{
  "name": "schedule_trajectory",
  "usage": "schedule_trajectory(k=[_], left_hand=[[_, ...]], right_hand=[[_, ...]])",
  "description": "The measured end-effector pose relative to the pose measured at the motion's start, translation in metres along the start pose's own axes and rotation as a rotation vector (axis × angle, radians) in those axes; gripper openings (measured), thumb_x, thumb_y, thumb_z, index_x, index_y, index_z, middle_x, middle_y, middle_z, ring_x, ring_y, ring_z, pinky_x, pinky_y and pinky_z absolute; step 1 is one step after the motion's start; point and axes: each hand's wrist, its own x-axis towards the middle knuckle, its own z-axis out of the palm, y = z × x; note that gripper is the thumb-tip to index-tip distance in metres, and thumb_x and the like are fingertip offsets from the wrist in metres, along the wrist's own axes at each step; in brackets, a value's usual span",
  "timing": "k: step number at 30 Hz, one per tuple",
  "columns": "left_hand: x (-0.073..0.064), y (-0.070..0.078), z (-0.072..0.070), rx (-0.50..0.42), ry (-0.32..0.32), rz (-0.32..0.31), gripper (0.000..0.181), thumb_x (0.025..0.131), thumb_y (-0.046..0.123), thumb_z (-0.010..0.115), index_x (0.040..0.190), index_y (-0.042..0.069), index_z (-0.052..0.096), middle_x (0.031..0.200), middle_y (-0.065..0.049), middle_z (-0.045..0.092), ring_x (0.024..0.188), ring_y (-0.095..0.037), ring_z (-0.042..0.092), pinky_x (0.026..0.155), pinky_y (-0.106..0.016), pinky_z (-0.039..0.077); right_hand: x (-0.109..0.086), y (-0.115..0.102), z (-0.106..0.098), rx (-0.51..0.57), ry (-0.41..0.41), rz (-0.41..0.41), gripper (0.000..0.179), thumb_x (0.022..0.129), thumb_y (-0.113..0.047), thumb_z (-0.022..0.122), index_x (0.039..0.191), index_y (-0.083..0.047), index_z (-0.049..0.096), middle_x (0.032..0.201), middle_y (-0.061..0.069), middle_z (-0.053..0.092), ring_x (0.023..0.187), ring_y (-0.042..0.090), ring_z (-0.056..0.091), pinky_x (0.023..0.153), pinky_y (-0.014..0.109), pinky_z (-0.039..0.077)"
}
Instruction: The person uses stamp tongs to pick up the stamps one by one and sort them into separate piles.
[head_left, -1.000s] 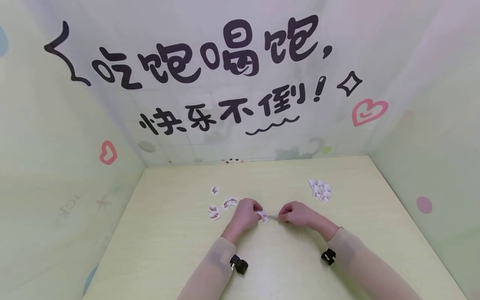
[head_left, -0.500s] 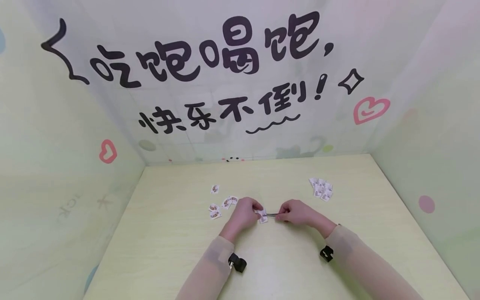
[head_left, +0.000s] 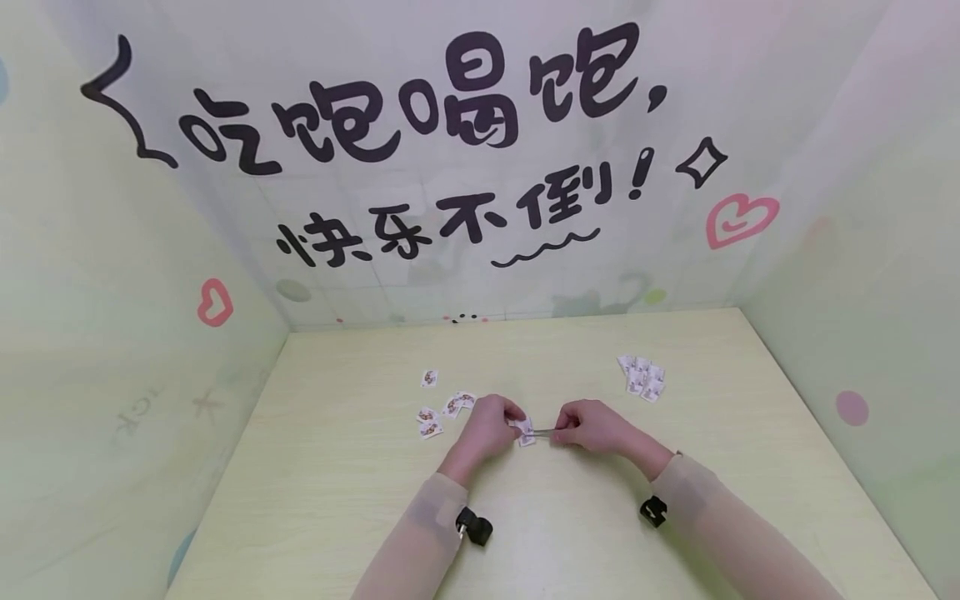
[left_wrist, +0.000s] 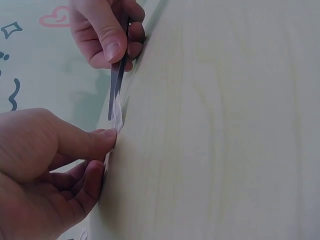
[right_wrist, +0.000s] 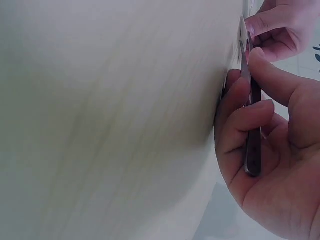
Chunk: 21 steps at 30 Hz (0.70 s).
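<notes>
Near the middle of the table, my left hand pinches a small white printed paper piece between thumb and fingers. My right hand holds metal tweezers, their back end lying in the palm in the right wrist view. The tweezers' tips point left and reach the paper piece; in the left wrist view they stand slightly apart, at the free edge of the paper. Part of the piece is hidden behind the left fingers, and its print is too small to read.
Left of the left hand lie several small printed pieces, with a single one farther back. An overlapping cluster of similar pieces lies at the back right. Walls with printed writing enclose the pale wooden table.
Over the last second the tweezers' tips have moved left onto the paper piece, and the piece has turned slightly. In the last half second their tips have spread a little. The left hand stays nearly still.
</notes>
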Motion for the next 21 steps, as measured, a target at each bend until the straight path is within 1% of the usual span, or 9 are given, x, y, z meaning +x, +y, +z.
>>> schedule_trajectory(k=[5, 13, 18, 21], left_hand=[[-0.0010, 0.0008, -0.0007, -0.008, 0.003, -0.002, 0.022, 0.085, -0.006, 0.081, 0.104, 0.005, 0.080, 0.092, -0.002, 0.070, 0.085, -0.018, 0.062, 0.081, -0.037, 0.056], [-0.0008, -0.0014, -0.0006, -0.023, 0.023, 0.013, 0.024, 0.085, -0.001, 0.085, 0.108, 0.004, 0.080, 0.093, 0.000, 0.070, 0.086, -0.016, 0.062, 0.082, -0.035, 0.056], [-0.0027, -0.0031, -0.0012, -0.057, 0.047, 0.044, 0.026, 0.084, 0.002, 0.085, 0.110, 0.003, 0.080, 0.089, 0.000, 0.068, 0.082, -0.015, 0.060, 0.077, -0.033, 0.054], [-0.0052, -0.0051, -0.0026, -0.067, 0.084, 0.076, 0.026, 0.086, 0.003, 0.085, 0.112, 0.003, 0.080, 0.091, 0.000, 0.069, 0.083, -0.014, 0.060, 0.076, -0.032, 0.054]], right_hand=[[-0.0004, -0.0011, 0.0030, -0.002, 0.037, 0.016, 0.016, 0.096, -0.019, 0.081, 0.084, -0.015, 0.071, 0.073, -0.005, 0.061, 0.067, 0.013, 0.051, 0.064, 0.029, 0.042], [-0.0023, -0.0026, 0.0067, 0.031, 0.046, 0.070, 0.018, 0.098, -0.016, 0.078, 0.083, -0.013, 0.069, 0.074, -0.001, 0.061, 0.067, 0.015, 0.052, 0.066, 0.031, 0.043], [-0.0043, -0.0014, 0.0084, 0.067, 0.058, 0.100, 0.016, 0.100, -0.015, 0.075, 0.085, -0.012, 0.070, 0.077, 0.000, 0.062, 0.070, 0.016, 0.053, 0.068, 0.032, 0.044], [-0.0061, -0.0003, 0.0082, 0.105, 0.067, 0.112, 0.015, 0.100, -0.015, 0.075, 0.086, -0.012, 0.070, 0.078, 0.001, 0.062, 0.072, 0.017, 0.053, 0.068, 0.032, 0.044]])
